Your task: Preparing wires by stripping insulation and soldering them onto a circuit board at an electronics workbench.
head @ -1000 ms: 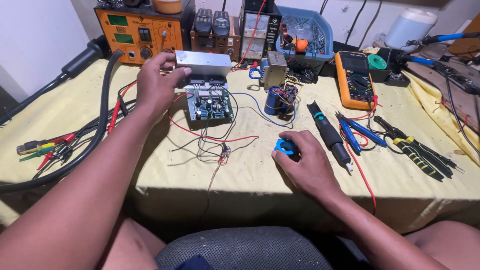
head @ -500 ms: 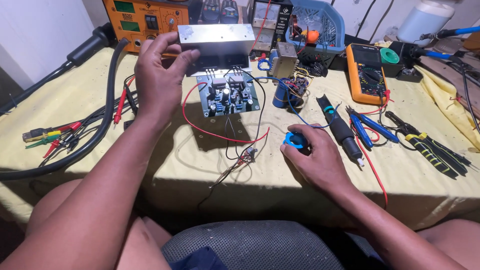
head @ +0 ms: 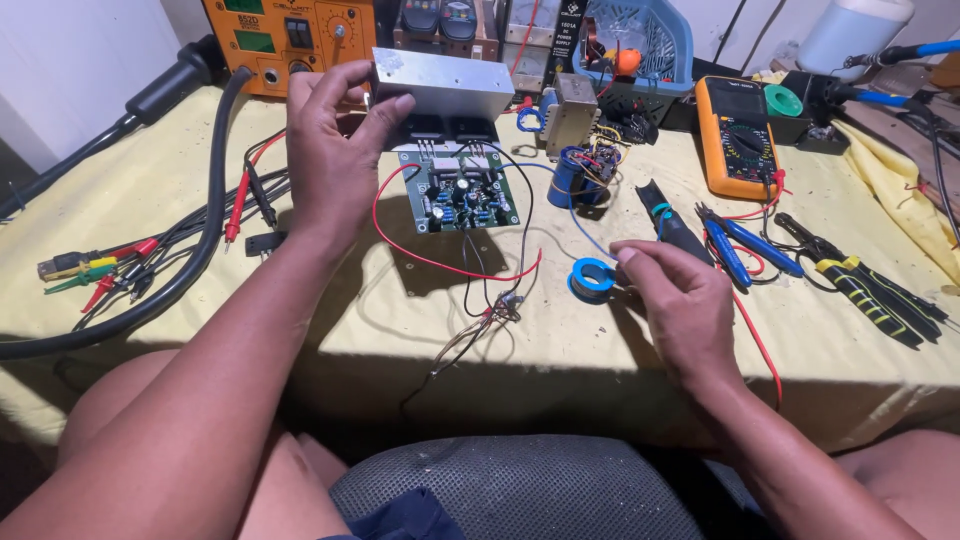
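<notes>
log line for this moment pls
left hand: grips heatsink of circuit board | right hand: on blue spool | table

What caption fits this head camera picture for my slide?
Left hand lifts a circuit board by its metal heatsink; right hand touches a blue spool.

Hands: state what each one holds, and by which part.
Left hand grips the metal heatsink of the circuit board at its left end. Right hand pinches the blue reel by its rim.
</notes>
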